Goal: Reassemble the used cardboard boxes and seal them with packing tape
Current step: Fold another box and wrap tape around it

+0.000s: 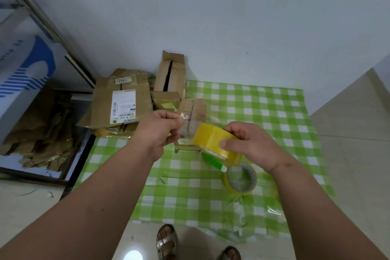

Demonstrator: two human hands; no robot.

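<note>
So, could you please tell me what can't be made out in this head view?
- Small box: largely hidden behind the left hand, the tape roll and the stretched tape strip.
- Shipping label on the flattened cardboard: print too small to read.
- White and blue carton: cut off by the left edge.

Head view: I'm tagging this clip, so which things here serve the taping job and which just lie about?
In use:
- yellow tape roll, held by right hand
- pulled tape end, pinched by left hand
- small box
- flattened boxes

Lying about:
- second tape roll
- checked cloth
- blue-white carton
</note>
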